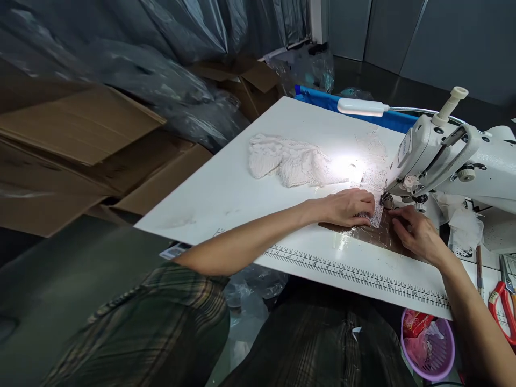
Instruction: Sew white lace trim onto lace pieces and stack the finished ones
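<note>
My left hand (350, 207) lies on a small piece of white lace (375, 216) just left of the sewing machine's presser foot (386, 201), fingers curled down and pressing the lace flat. My right hand (417, 232) rests on the brown taped patch of the table (381, 234) right of the foot, fingertips pinching the lace edge. The white sewing machine (451, 161) stands at the right with its lamp (360, 107) lit. A pile of white lace pieces (290, 161) lies on the white table (226, 193) beyond my left hand.
A printed ruler (355, 271) runs along the table's front edge. Red-handled scissors (502, 309) lie at the far right. A purple basket (429, 349) with scraps hangs below the table. Cardboard boxes (80, 140) and grey plastic sheeting (161, 70) fill the left.
</note>
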Demonstrator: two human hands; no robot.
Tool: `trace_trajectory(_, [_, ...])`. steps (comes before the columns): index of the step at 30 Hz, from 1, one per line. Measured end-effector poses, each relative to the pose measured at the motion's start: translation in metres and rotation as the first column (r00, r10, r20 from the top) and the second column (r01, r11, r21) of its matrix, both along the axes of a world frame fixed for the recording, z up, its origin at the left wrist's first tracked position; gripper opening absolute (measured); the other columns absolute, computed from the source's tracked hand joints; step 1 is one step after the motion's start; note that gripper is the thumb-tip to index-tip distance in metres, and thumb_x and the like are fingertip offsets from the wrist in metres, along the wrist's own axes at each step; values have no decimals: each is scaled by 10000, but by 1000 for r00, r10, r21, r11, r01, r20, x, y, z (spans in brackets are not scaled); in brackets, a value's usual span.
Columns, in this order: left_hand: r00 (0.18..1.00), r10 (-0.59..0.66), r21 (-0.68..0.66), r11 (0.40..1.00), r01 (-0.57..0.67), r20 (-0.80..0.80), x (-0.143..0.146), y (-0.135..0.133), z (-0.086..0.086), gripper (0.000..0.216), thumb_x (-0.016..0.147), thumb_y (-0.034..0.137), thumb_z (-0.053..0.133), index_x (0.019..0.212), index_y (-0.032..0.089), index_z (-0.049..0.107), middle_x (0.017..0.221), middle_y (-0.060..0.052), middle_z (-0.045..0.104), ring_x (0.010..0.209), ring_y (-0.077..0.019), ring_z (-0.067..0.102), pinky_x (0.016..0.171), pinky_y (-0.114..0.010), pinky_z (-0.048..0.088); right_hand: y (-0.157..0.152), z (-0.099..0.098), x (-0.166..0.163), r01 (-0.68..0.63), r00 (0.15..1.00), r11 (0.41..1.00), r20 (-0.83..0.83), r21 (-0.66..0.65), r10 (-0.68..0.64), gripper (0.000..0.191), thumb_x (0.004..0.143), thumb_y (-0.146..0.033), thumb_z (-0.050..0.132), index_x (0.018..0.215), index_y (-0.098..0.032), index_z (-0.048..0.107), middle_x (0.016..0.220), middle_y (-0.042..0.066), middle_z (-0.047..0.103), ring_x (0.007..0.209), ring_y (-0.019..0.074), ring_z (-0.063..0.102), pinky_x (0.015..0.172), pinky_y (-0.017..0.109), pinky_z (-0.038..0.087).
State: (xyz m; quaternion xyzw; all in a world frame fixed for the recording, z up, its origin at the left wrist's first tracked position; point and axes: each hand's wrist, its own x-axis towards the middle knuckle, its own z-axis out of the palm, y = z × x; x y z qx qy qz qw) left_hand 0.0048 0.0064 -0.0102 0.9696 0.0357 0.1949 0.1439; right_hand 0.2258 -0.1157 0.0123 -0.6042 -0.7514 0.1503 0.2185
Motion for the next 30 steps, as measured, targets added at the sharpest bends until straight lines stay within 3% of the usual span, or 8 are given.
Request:
trace_trajectory(6, [996, 88, -57, 995, -86, 26, 1, -3, -1, 186, 997, 241, 536, 918, 167, 687, 990, -65, 687, 892, -163, 623, 851, -322, 477, 4, -1, -17, -69, 991, 998, -113, 0, 69, 313, 829, -425, 638, 1035, -190, 633, 837, 44, 657, 717, 181, 616, 661, 319, 523])
trace_trajectory(12, [988, 74, 77, 993, -85, 133, 3, -6, -5, 232, 995, 347, 551, 977, 151, 675, 1023, -95, 701, 897, -187, 639, 773, -332, 480, 9, -14, -22, -10, 995, 993, -99, 117, 21, 248, 947, -399, 477, 877, -210, 621, 784, 41, 630, 676, 171, 598, 632, 305, 509])
trace_trajectory(16, [971, 78, 60, 994, -93, 224, 4, -6, -4, 263, 1025, 251, 458, 910, 149, 671, 914, -79, 711, 842, -158, 647, 747, -311, 517, 2, -16, -17, 22, 1000, 980, -23, 197, -18, 251, 962, -384, 477, 968, -208, 656, 838, 64, 639, 713, 183, 603, 657, 317, 534])
trace_trajectory(20, [938, 91, -57, 995, -76, 335, 3, -6, 0, 268, 1022, 265, 464, 912, 134, 670, 930, -98, 715, 862, -143, 658, 729, -275, 556, -6, -18, -16, -96, 989, 976, 126, 198, 72, 330, 972, -298, 448, 1213, -212, 655, 986, 107, 610, 807, 200, 611, 705, 341, 564])
trace_trajectory(23, [955, 79, -48, 997, -68, 285, 2, -5, -2, 247, 1007, 251, 479, 904, 150, 680, 928, -89, 727, 862, -147, 668, 762, -300, 556, -8, -19, -17, -167, 973, 970, 190, 176, 133, 356, 962, -251, 452, 1243, -219, 667, 959, 105, 576, 813, 203, 590, 692, 340, 564])
trace_trajectory(30, [997, 34, 62, 997, -38, 75, 3, -7, -9, 264, 990, 216, 485, 853, 181, 708, 932, -60, 750, 813, -151, 656, 783, -322, 493, -12, -20, -17, -196, 974, 968, 148, 159, 173, 327, 923, -201, 499, 1150, -250, 729, 947, 87, 583, 858, 196, 582, 770, 345, 559])
